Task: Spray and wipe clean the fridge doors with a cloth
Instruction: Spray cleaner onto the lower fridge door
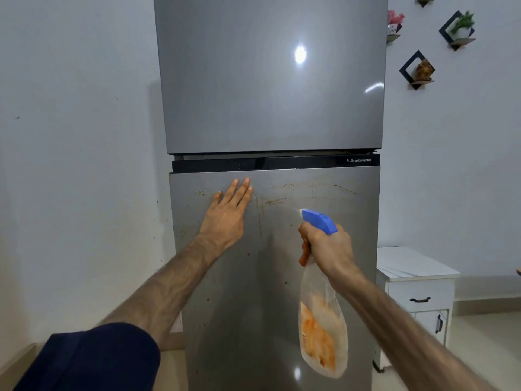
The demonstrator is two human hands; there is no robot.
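Two hands work at the fridge: the right hand [328,244] grips a spray bottle [321,314], nozzle facing the stained lower door [310,277]; the left hand [227,213] lies flat, fingers extended, on it. Above, a black strip [276,162] reads "ProSmartInverter". A white cabinet [417,289] stands right; wall shelves [417,70] hang beyond.

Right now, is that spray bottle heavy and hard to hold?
Probably light: the spray bottle looks clear and mostly empty, with an orange label. The right hand alone holds it by the neck. Its thin plastic may squash a bit if squeezed.
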